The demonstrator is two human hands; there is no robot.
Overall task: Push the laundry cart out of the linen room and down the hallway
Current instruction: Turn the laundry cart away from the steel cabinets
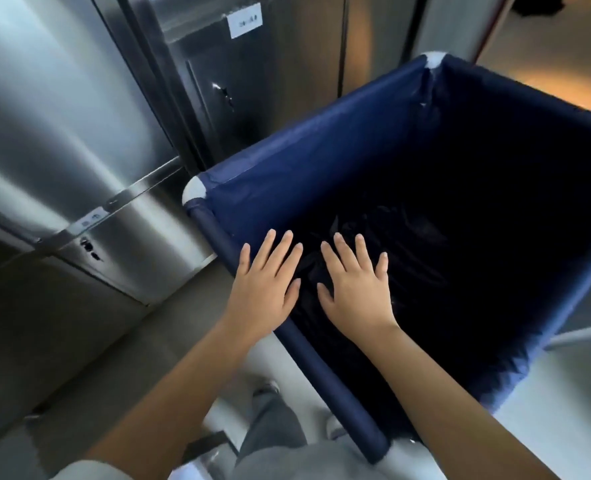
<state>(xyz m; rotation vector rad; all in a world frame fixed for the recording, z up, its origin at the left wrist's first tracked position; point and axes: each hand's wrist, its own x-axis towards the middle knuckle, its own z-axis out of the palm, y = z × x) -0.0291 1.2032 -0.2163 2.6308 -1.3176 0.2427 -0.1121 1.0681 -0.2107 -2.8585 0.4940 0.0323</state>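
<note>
Left hand [264, 285] was flat and released, fingers spread, palm down over the cart's near rail [289, 329]; the heel of the hand sat at the rail, fingers reaching past it over the cart's inside. Contact with the rail couldn't be told for sure. Right hand [354, 284] was also open and released, fingers spread, palm down, hovering just inside the cart past the rail, gripping nothing. The two hands were near each other, thumbs almost meeting, not touching. Both forearms were bare and came in from the lower edge of the view.

Cart [321, 161] was a blue fabric bin on a tube frame, with white corner joints [194, 192] showing at the near-left and far-left corners. It stood directly ahead of the person, mouth open upward. Inside was dark; some crumpled dark cloth [363, 237] lay at the bottom, details too dim to tell.

Left of the cart stood steel doors [62, 133], close beside its left wall, with a bar handle [121, 199] and a keyhole. Behind the cart's far-left side was another steel panel with a white label [245, 20], text unreadable. Below the rail were grey trousers [273, 424] and a shoe [266, 388] on a pale floor [564, 410]. Floor beyond the cart's far-right side looked warm-lit.
</note>
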